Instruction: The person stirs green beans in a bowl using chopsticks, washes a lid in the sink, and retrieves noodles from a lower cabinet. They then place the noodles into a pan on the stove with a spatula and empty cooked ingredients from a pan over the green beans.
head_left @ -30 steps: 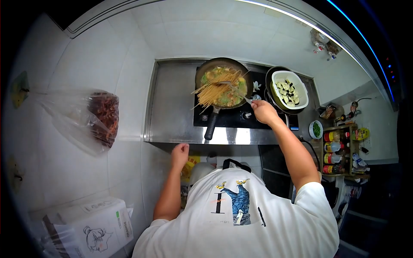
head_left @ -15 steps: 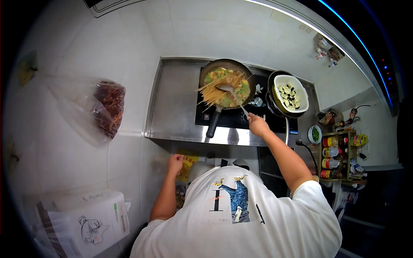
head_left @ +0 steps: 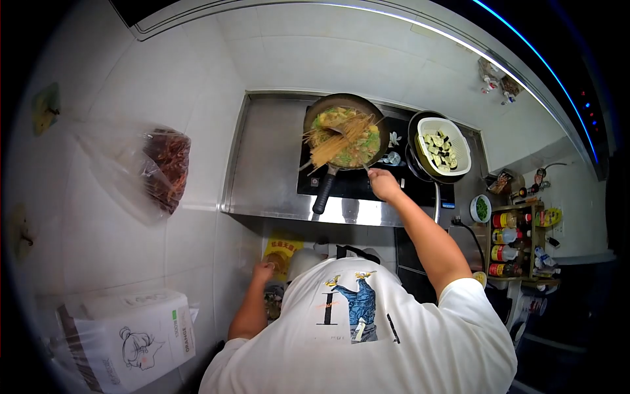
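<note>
A dark pan (head_left: pixel 309 118) with a black handle sits on the black cooktop (head_left: pixel 354 187). Green and yellow food in broth (head_left: pixel 361 148) fills it, and a bundle of long dry noodles (head_left: pixel 328 149) lies across the food, some ends over the left rim. My right hand (head_left: pixel 382 183) is closed on the handle of a metal spatula, just beyond the pan's lower right rim; the blade is among the noodles. My left hand (head_left: pixel 264 271) hangs below the counter, near a yellow bag (head_left: pixel 283 253), its fingers curled; whether it holds anything is too small to tell.
Right of the pan, a white basket of cut eggplant (head_left: pixel 464 148) rests on a second pan. Nearby are a bowl of chopped greens (head_left: pixel 480 209) and a rack of bottles (head_left: pixel 505 236). A plastic bag with dark red contents (head_left: pixel 167 171) hangs on the left wall.
My right hand has moved left and a little down with the spatula, and the noodles have shifted in the pan. My left hand has dropped lower, towards my body.
</note>
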Demonstrator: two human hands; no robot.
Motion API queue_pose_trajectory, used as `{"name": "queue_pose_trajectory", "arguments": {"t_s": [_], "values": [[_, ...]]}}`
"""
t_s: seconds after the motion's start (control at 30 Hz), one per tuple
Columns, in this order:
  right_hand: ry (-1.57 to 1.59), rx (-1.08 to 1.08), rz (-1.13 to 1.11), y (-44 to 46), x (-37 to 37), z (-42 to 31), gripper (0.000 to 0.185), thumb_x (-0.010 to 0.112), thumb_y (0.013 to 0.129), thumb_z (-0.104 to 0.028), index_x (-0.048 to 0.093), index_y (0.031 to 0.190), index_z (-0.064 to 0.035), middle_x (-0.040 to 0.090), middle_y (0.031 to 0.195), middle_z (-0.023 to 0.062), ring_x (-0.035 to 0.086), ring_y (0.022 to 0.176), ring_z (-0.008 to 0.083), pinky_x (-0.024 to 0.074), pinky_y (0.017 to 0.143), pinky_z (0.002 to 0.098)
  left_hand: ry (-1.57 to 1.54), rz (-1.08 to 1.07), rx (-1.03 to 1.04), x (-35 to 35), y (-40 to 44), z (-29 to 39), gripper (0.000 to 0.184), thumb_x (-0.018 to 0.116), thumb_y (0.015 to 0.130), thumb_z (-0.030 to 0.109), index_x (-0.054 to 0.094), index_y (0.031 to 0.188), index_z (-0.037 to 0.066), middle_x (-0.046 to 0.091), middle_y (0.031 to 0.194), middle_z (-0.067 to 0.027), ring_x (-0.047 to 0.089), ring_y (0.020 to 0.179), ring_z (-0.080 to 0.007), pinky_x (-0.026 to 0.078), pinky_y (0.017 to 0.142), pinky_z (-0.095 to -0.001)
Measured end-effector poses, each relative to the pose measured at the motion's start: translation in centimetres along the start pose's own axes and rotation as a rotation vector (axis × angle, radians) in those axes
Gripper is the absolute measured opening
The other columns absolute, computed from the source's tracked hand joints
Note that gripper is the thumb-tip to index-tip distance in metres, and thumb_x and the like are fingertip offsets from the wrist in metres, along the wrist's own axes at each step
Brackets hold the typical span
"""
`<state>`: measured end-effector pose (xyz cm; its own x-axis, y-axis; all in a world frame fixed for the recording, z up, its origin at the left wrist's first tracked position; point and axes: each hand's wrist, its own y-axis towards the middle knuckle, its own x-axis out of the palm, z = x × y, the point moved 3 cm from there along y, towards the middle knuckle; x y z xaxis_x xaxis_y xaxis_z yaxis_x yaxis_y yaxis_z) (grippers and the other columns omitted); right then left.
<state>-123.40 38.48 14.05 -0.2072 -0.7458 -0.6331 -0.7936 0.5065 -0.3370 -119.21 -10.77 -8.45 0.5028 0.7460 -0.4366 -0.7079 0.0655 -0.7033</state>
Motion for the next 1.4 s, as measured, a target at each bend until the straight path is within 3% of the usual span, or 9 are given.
{"name": "queue_pose_trajectory", "arguments": {"t_s": [0.27,0.33,0.43,0.63,0.73,0.87,1.03,1.17,1.4], "values": [[-0.028,-0.096,0.044,1.1,0.8,2.4,0.038,0.047,0.097,-0.028,0.061,0.115,0.0026,0.068,0.104,0.0147,0.062,0.098,0.0227,0.044,0.09,0.0308,-0.246,0.031,-0.124,0.0,-3.5,-0.7,0.025,0.062,0.085,0.021,0.062,0.07,0.001,0.058,0.06,-0.0052,0.054,0.049,-0.0169,0.043,0.048,-0.0326],[0.059,-0.182,0.098,0.4,-0.8,2.8,0.035,0.048,0.097,-0.028,0.062,0.112,0.0005,0.067,0.082,0.0084,0.061,0.074,0.0161,0.0475,0.07,0.0281,-0.203,0.042,-0.149,-0.1,-3.9,-1.1,0.024,0.062,0.085,0.02,0.062,0.071,0.001,0.058,0.06,-0.0055,0.054,0.049,-0.017,0.043,0.047,-0.0323],[0.31,0.089,-0.087,-2.7,-3.9,1.2,0.03,0.044,0.098,-0.03,0.061,0.111,-0.0081,0.035,0.052,-0.0052,0.028,0.04,0.0059,0.0205,0.037,0.0241,-0.145,0.04,-0.148,0.1,-3.2,-2.1,0.022,0.062,0.085,0.02,0.062,0.074,0.0,0.059,0.061,-0.0062,0.054,0.049,-0.0173,0.042,0.046,-0.0324],[0.374,0.317,-0.176,-4.9,-4.5,1.9,0.031,0.044,0.098,-0.034,0.06,0.114,-0.0116,0.039,0.054,-0.0048,0.029,0.042,0.0076,0.0222,0.038,0.0249,-0.164,-0.006,-0.206,0.2,-2.0,-1.6,0.022,0.061,0.085,0.022,0.063,0.079,0.001,0.059,0.063,-0.0059,0.054,0.049,-0.0168,0.042,0.046,-0.0345],[0.405,0.327,-0.16,-4.6,-2.9,3.3,0.031,0.046,0.098,-0.035,0.063,0.108,-0.0126,0.038,0.054,-0.0058,0.027,0.042,0.0074,0.021,0.038,0.0263,0.104,-0.051,0.109,-0.6,-2.1,1.0,0.022,0.062,0.086,0.023,0.064,0.08,0.002,0.059,0.064,-0.0052,0.054,0.051,-0.0158,0.042,0.048,-0.0335],[0.47,0.341,-0.189,-4.3,-1.9,4.3,0.033,0.045,0.098,-0.036,0.063,0.111,-0.0118,0.034,0.052,-0.0063,0.021,0.039,0.0073,0.017,0.037,0.0266,-0.143,-0.04,-0.113,-0.6,-1.7,2.4,0.02,0.063,0.083,0.022,0.063,0.078,0.002,0.059,0.065,-0.0046,0.053,0.052,-0.0152,0.042,0.05,-0.0321],[0.226,0.176,-0.075,-2.9,-1.6,4.6,0.036,0.048,0.097,-0.034,0.064,0.113,-0.0055,0.066,0.081,0.0079,0.059,0.071,0.0187,0.0474,0.067,0.031,-0.184,-0.037,-0.105,-1.2,-2.0,3.3,0.022,0.065,0.082,0.024,0.064,0.076,0.002,0.059,0.065,-0.0047,0.053,0.052,-0.0152,0.042,0.051,-0.0314],[0.171,0.07,0.021,-2.0,-1.9,5.7,0.038,0.049,0.096,-0.033,0.063,0.113,-0.0019,0.067,0.104,0.0136,0.062,0.098,0.0257,0.0441,0.088,0.032,-0.129,-0.041,-0.08,-1.2,-2.3,3.5,0.022,0.066,0.082,0.023,0.064,0.074,0.002,0.059,0.063,-0.0047,0.053,0.052,-0.0167,0.045,0.053,-0.0316],[-0.14,-0.17,0.321,0.0,-3.3,-3.0,0.033,0.047,0.093,-0.031,0.064,0.104,-0.0047,0.065,0.097,0.0221,0.06,0.096,0.0391,0.047,0.082,0.0451,0.054,-0.031,-0.131,-0.1,-1.0,-0.8,0.021,0.062,0.085,0.023,0.066,0.079,0.004,0.061,0.065,-0.0057,0.057,0.052,-0.0177,0.048,0.053,-0.0331]]}}
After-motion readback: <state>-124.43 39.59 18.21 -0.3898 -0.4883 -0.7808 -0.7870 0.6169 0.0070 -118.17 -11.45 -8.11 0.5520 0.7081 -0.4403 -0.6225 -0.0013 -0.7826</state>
